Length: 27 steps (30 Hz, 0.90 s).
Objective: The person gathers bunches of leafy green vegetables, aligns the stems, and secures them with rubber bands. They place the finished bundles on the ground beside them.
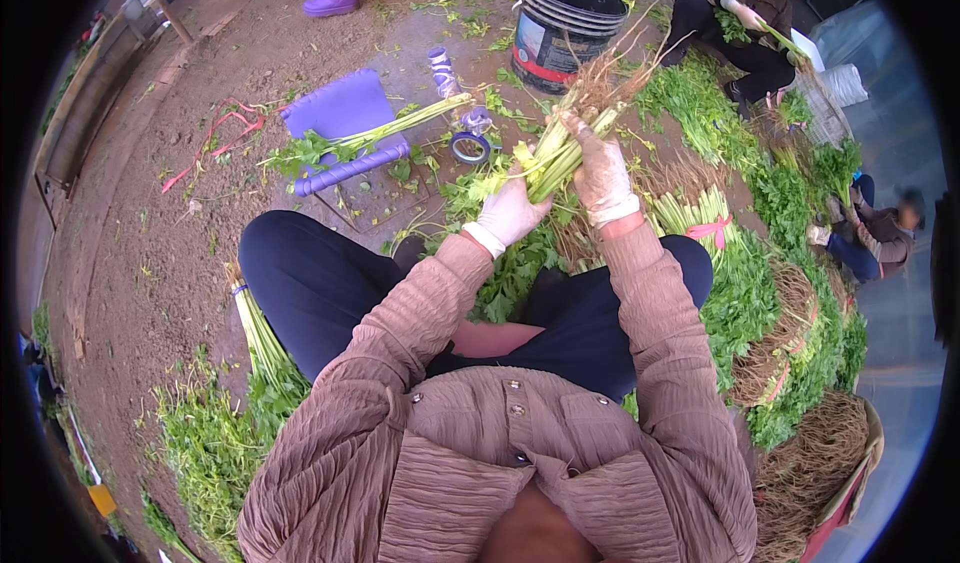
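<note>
Both my hands wear pale gloves and hold a few celery plants in front of my knees. My left hand grips the stalks low down, near the leaves. Higher up, my dirt-stained right hand closes around the stalks just below the brown roots. The roots point up and to the right. Beyond my left hand stands a folding stool with a purple seat, and a few loose celery stalks lie across it. A roll of purple tape rests beside the stool.
A black bucket stands ahead. Tied celery bundles and piled leaves line my right side. At my left lies another bundle. Two people sit working at the right. Purple boots show at the top. Pink ribbon lies on the soil.
</note>
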{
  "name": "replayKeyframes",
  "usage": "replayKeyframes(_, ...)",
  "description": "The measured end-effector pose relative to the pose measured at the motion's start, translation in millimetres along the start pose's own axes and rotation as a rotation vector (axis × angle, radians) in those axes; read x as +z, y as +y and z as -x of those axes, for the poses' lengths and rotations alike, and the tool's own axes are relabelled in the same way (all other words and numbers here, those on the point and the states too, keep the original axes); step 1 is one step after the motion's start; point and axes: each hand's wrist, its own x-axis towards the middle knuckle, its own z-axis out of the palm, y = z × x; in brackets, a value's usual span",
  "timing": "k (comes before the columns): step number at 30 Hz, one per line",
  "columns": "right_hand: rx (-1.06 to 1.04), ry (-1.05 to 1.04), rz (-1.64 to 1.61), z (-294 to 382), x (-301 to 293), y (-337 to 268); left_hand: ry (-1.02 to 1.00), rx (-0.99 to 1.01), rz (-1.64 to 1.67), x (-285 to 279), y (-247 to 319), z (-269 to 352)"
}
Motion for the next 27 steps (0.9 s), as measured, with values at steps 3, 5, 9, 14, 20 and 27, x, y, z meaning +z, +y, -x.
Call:
replayKeyframes(3, -1.001, 0.205, 0.6, 3, 1, -28, -0.097, -0.113, -0.011, -9, -3, -6)
replayKeyframes(5, -1.07, -0.137, 0.964, 10, 3, -29, -0.173, -0.24, -0.094, -16, -5, -8)
replayKeyframes(9, -0.769, -0.422, 1.604, 6, 8, -15, -0.205, -0.075, -0.148, -26, -9, 0)
replayKeyframes(14, -0.546, 0.111, 0.336, -58, -25, -66, -0.389, -0.041, 0.304, -53, -13, 7)
replayKeyframes(20, -0.791, 0.438, 0.211, -119, -65, -82, -0.628, -0.056, 0.585, -65, 0, 0)
replayKeyframes(27, -0.892, 0.793, 0.131, -125, -92, -130, -0.744, -0.049, 0.941, -66, -24, 2)
